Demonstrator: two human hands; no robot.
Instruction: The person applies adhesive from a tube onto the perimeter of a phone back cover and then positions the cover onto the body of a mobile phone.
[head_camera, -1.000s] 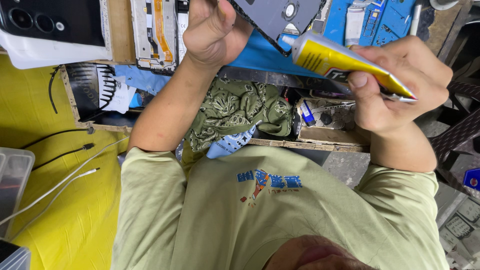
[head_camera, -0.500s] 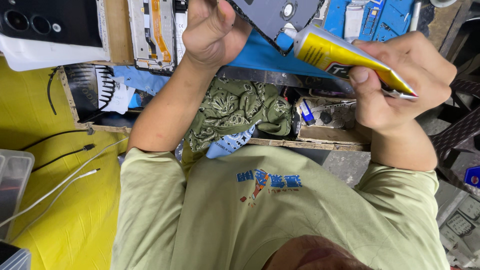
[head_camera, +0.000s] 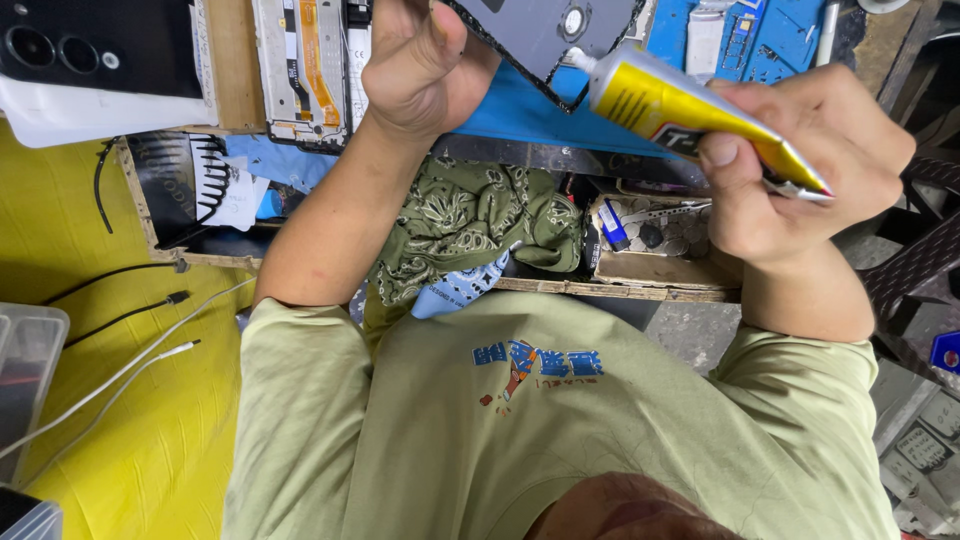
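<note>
My left hand (head_camera: 420, 65) grips a dark grey phone back panel (head_camera: 540, 35) at the top of the view and holds it tilted over the blue work mat (head_camera: 520, 115). My right hand (head_camera: 800, 170) is closed around a yellow glue tube (head_camera: 670, 105). The tube's white nozzle touches the panel's lower edge near a round camera hole. Both forearms reach up from my pale green shirt.
A green patterned cloth (head_camera: 480, 215) lies in an open wooden drawer beside a tray of small parts (head_camera: 650, 250). A black phone (head_camera: 90, 40) and a stripped phone frame (head_camera: 300, 60) lie top left. Cables (head_camera: 130, 360) and a clear box (head_camera: 25, 350) rest on yellow cloth.
The tube's nozzle has crept slightly upward along the panel's edge. Both hands otherwise stay in nearly the same place.
</note>
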